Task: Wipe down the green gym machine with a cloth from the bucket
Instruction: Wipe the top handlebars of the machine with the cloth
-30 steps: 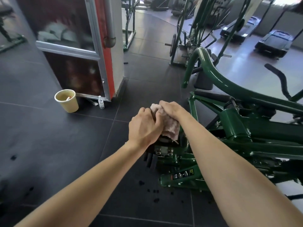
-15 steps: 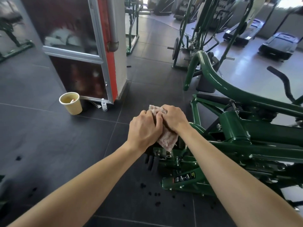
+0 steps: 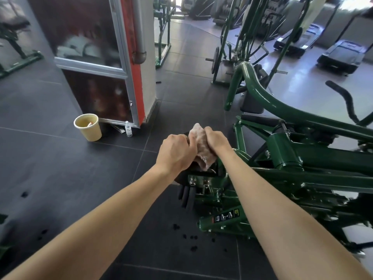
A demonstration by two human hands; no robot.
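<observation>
Leftmost, the yellow bucket stands on the dark floor beside a glass-fronted cabinet, with a small bottle just to its right. At centre, your left hand curls its fingers round the left side of the bunched pale cloth. Your right hand grasps the cloth's upper right side, so both hands hold it between them. The cloth sits over the near end of the green gym machine, whose frame extends to the right.
</observation>
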